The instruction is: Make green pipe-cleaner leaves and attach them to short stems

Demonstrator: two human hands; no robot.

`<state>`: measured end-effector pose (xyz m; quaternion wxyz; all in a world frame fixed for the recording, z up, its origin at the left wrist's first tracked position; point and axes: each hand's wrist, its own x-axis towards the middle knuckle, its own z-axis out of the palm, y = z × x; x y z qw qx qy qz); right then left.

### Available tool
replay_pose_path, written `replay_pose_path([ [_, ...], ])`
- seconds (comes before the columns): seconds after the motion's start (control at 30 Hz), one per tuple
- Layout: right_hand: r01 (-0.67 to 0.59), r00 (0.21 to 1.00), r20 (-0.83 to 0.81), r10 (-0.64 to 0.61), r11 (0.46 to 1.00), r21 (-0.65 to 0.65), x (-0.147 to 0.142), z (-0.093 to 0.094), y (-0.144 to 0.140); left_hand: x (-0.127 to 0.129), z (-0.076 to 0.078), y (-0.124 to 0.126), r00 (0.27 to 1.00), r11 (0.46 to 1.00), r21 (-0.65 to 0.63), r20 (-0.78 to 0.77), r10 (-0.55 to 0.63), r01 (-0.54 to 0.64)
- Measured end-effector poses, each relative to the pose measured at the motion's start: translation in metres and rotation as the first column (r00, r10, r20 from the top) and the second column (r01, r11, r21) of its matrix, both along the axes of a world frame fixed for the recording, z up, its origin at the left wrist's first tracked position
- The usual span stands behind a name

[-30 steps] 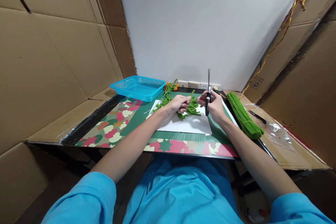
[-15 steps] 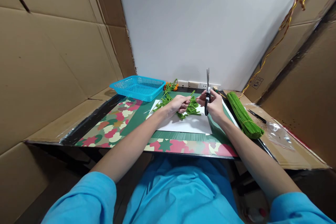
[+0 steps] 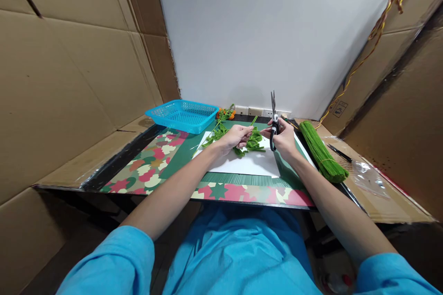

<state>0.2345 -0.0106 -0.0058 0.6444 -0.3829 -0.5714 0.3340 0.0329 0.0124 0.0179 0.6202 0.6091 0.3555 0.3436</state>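
Note:
My right hand (image 3: 284, 139) grips a pair of scissors (image 3: 273, 120) with black handles, blades pointing straight up and slightly apart. My left hand (image 3: 235, 138) pinches a green pipe cleaner piece (image 3: 254, 122) over a small heap of cut green pipe cleaner pieces (image 3: 254, 142). Both hands hover close together above a white sheet (image 3: 247, 163) lying on a green mat (image 3: 180, 159).
A blue plastic basket (image 3: 182, 115) stands at the back left. Orange and green pipe cleaner flowers (image 3: 224, 114) lie behind the sheet. A thick bundle of long green pipe cleaners (image 3: 320, 151) lies to the right, with a black tool (image 3: 339, 153) and clear plastic bag (image 3: 372, 177) beyond. Cardboard walls enclose both sides.
The scissor blades have opened a little and shifted slightly left. My hands stay nearly where they were.

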Motion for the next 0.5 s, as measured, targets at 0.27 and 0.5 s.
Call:
replay_pose_path([
  [0.27,0.011,1.0,0.005,-0.011,1.0,-0.018,0.002,0.001,0.002,0.002,0.002,-0.003,1.0,0.998,0.06,-0.013,0.003,-0.002],
  [0.5,0.045,0.999,0.015,-0.046,0.997,0.061,0.0,0.0,0.004,0.004,0.011,-0.01,0.998,0.999,0.041,-0.052,0.025,-0.023],
])
